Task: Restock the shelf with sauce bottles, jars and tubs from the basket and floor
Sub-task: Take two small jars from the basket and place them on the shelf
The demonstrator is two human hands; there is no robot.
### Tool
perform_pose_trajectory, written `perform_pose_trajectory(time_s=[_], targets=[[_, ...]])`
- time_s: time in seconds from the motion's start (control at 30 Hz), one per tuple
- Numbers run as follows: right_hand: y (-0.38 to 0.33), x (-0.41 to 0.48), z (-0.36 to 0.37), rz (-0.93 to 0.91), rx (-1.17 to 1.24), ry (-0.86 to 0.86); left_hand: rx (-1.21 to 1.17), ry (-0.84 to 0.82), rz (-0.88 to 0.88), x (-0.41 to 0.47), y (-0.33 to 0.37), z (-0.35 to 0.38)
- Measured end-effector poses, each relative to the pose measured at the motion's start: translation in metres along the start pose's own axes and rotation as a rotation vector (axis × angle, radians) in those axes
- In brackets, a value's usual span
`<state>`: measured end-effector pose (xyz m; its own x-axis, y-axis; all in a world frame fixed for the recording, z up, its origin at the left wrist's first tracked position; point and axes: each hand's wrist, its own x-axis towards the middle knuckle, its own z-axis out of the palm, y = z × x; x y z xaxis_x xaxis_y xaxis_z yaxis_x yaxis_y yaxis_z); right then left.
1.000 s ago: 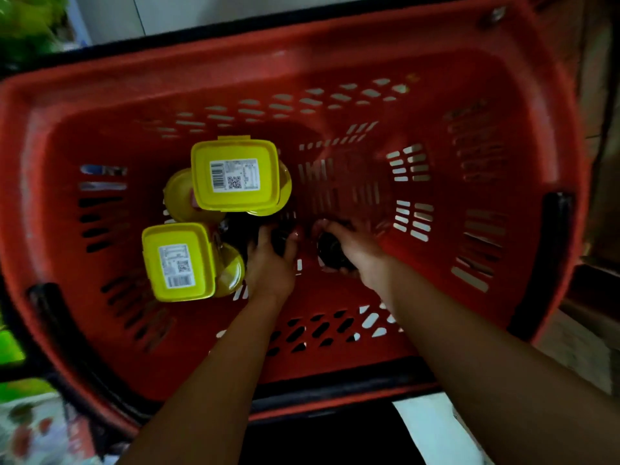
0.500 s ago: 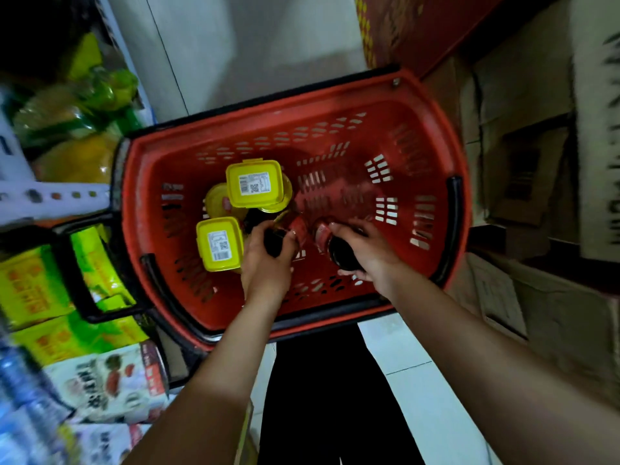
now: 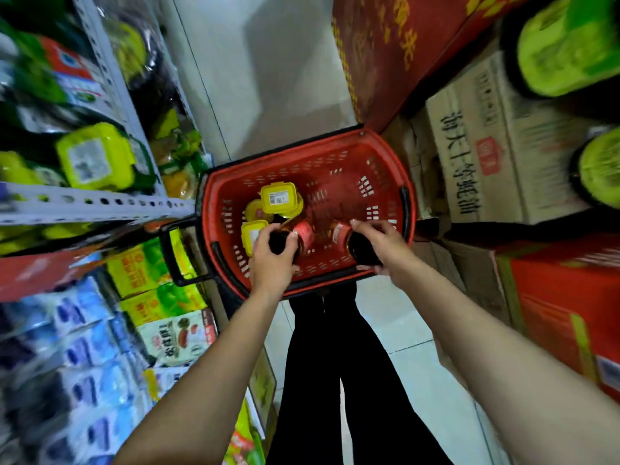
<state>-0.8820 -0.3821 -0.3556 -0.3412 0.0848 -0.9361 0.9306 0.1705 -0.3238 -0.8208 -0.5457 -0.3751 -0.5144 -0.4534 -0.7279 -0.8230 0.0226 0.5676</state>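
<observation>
Red basket [image 3: 385,152]: sits beside the shelf [image 3: 100,203].
Left hand [image 3: 271,263]: fingers curl round a dark-lidded jar [image 3: 303,233] over the basket.
Right hand [image 3: 382,243]: fingers curl round a second jar [image 3: 339,232] there too.
Jar labels: red, words too blurry.
Yellow tubs [image 3: 280,198]: in the basket, only lids show.
Shelf goods: blurry.
</observation>
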Motion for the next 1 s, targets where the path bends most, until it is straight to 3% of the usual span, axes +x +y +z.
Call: perform_pose_trajectory(time_s=[0.3,0.87,1.0], targets=[[-0.018,-0.104,-0.043,-0.061,-0.043,0.017,0.021,0.018,0.096,-0.089,0.069,-0.048],[-0.057,-0.247,-0.140,-0.358,-0.157,0.035,0.067,-0.179,0.349,-0.221,0.163,-0.067],[-0.056,-0.275,-0.157,-0.391,-0.089,0.077,0.140,-0.243,0.425,-0.228,0.183,-0.058]])
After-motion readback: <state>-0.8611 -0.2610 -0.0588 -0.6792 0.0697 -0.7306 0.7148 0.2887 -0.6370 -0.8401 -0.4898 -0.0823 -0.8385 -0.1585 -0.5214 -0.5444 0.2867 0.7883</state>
